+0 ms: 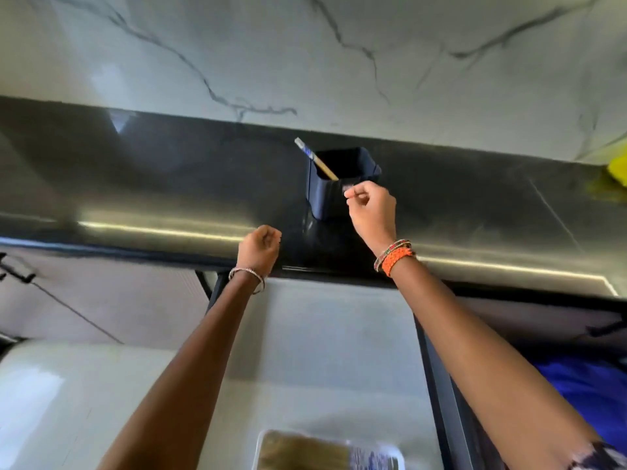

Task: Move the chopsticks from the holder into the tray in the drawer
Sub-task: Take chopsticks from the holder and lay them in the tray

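Dark counter: a navy holder (pixel 341 179) stands on the black countertop (pixel 169 184).
Chopstick: one chopstick (pixel 315 159) leans in the holder, its patterned top poking out.
Tray: the tray (pixel 325 451) in the open drawer (pixel 339 351) below already holds chopsticks, blurred.
Right hand (pixel 371 206): at the holder's front rim, fingers curled; possibly pinching something, unclear.
Left hand (pixel 259 247): loosely closed, empty.
Handling: light, stiff, slick; pinch the exposed top.

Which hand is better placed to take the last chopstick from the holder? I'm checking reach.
The right hand. It is at the front rim of the dark blue plastic holder, close to the leaning wooden chopstick. The left hand sits lower, at the black counter's edge.
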`<state>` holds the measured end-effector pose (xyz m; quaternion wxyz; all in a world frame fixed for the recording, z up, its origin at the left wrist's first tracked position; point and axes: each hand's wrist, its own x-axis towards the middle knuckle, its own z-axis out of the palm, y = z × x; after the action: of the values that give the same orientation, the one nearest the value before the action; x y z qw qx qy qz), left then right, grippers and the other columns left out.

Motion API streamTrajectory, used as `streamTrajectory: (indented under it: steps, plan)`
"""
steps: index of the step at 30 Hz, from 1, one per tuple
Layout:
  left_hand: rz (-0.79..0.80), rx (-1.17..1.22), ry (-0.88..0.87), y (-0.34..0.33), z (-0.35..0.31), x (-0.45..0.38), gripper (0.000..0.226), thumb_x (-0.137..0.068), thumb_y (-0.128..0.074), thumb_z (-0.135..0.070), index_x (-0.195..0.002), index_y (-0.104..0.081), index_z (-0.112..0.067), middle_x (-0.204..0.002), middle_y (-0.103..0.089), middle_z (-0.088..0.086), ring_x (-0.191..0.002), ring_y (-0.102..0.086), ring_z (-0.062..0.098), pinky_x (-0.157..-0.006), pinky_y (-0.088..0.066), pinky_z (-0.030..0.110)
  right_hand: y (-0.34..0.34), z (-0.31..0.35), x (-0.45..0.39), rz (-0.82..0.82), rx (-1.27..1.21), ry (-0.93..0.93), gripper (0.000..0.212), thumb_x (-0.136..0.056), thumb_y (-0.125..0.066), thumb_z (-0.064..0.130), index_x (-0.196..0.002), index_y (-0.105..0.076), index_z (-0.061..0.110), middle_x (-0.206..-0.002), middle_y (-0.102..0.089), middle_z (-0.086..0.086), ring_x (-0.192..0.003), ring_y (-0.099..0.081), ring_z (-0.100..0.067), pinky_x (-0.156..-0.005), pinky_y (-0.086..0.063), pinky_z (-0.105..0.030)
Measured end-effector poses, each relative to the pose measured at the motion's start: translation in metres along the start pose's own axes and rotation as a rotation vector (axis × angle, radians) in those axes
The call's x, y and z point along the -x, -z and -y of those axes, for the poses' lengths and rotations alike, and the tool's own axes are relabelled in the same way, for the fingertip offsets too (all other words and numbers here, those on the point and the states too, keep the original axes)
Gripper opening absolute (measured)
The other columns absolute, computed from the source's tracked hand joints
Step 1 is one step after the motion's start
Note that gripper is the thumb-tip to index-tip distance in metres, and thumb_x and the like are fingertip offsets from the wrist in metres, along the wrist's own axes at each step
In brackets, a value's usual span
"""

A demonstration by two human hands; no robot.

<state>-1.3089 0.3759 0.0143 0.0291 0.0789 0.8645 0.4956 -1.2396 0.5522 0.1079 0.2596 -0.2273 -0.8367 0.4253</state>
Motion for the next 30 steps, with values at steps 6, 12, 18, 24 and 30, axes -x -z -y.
streamTrajectory:
  steps: [6,12,18,24,30]
  plan:
    - [0.262,-0.594,-0.068,-0.031,0.028,-0.04,0.055,-0.086,-0.053,-0.044,-0.137,-0.038,-0.03,-0.152,-0.029,-0.001,-0.143,-0.023,0.021,-0.115,-0.019,0.041,-0.057,0.006,-0.107,0.18,0.392,0.274,0.03,-0.091,-0.052,0.023,-0.114,-0.065,0.008,-0.118,-0.063,-0.012,-0.111,-0.058,-0.03,-0.093,-0.048,-0.041]
    - [0.33,-0.656,-0.033,-0.041,0.04,-0.055,0.057,-0.089,-0.045,-0.046,-0.141,-0.023,-0.04,-0.159,-0.007,-0.006,-0.148,-0.001,0.019,-0.118,-0.003,0.042,-0.117,0.013,-0.158,0.26,0.736,0.378,0.034,-0.081,-0.058,0.035,-0.108,-0.063,0.014,-0.116,-0.065,-0.01,-0.113,-0.055,-0.034,-0.089,-0.046,-0.04]
    - [0.365,-0.654,-0.021,-0.04,0.037,-0.054,0.057,-0.09,-0.042,-0.045,-0.142,-0.018,-0.042,-0.16,-0.001,-0.007,-0.148,0.004,0.02,-0.118,0.001,0.043,-0.112,0.027,-0.163,0.212,0.671,0.459,0.02,-0.089,-0.06,0.011,-0.106,-0.065,0.002,-0.112,-0.066,-0.019,-0.104,-0.064,-0.037,-0.08,-0.052,-0.038]
    - [0.4,-0.704,-0.009,-0.038,0.031,-0.052,0.058,-0.092,-0.038,-0.048,-0.145,-0.013,-0.041,-0.16,0.002,-0.005,-0.148,0.004,0.021,-0.118,0.001,0.045,-0.055,0.066,-0.145,0.1,0.641,0.528,0.022,-0.086,-0.066,0.027,-0.09,-0.067,0.006,-0.099,-0.07,-0.015,-0.092,-0.067,-0.035,-0.067,-0.045,-0.032]
    - [0.451,-0.725,-0.022,-0.025,0.016,-0.042,0.059,-0.09,-0.049,-0.042,-0.144,-0.026,-0.031,-0.157,-0.018,0.004,-0.146,-0.017,0.026,-0.119,-0.017,0.048,0.021,0.099,-0.097,-0.088,0.306,0.452,0.031,-0.085,-0.063,0.027,-0.073,-0.062,-0.001,-0.079,-0.071,-0.015,-0.077,-0.067,-0.031,-0.067,-0.052,-0.038]
